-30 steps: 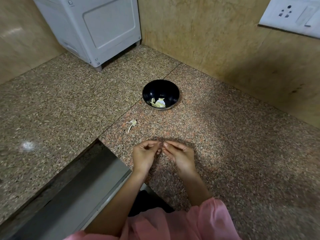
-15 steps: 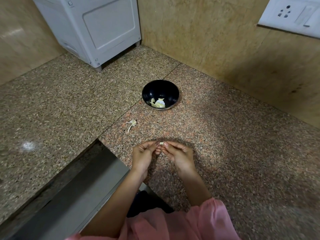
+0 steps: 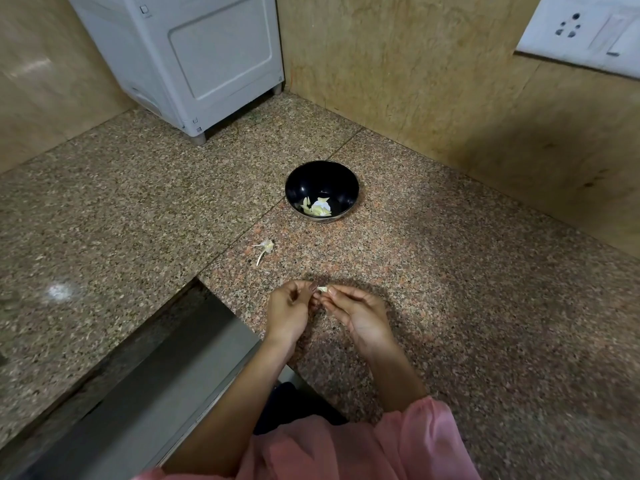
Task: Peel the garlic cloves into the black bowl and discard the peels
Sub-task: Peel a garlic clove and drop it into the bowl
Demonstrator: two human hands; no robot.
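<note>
Garlic clove point(image 3: 322, 289): small pale piece, pinched between the fingertips of both hands, held just above the desk point(image 3: 467, 306) in front of the person.

Left hand point(image 3: 289, 315): fingers curled in, thumb and forefinger closed on the clove's left end. Right hand point(image 3: 360, 315): same deal, fingertips closed on the right end, palm turned partly up. The two hands touch at the fingertips. Can't tell how much skin is on the clove, too small.

Black bowl point(image 3: 322, 191): sits upright on the desk, beyond the hands and well apart from them, close to the wall corner. Inside, at the near side of the bottom, a small heap of pale yellow-white garlic pieces point(image 3: 318, 207); can't tell whether cloves, peels or both.

Garlic stem scrap point(image 3: 265, 249): lies on the desk between bowl and hands, off to the left, near the seam between the two stone slabs.

Further out: white appliance point(image 3: 194, 57) stands at the far left corner of the desk. Wall socket plate point(image 3: 585, 29) top right. Pink sleeve point(image 3: 398, 445) at the bottom edge. Steel sink edge point(image 3: 166, 393) lower left.
</note>
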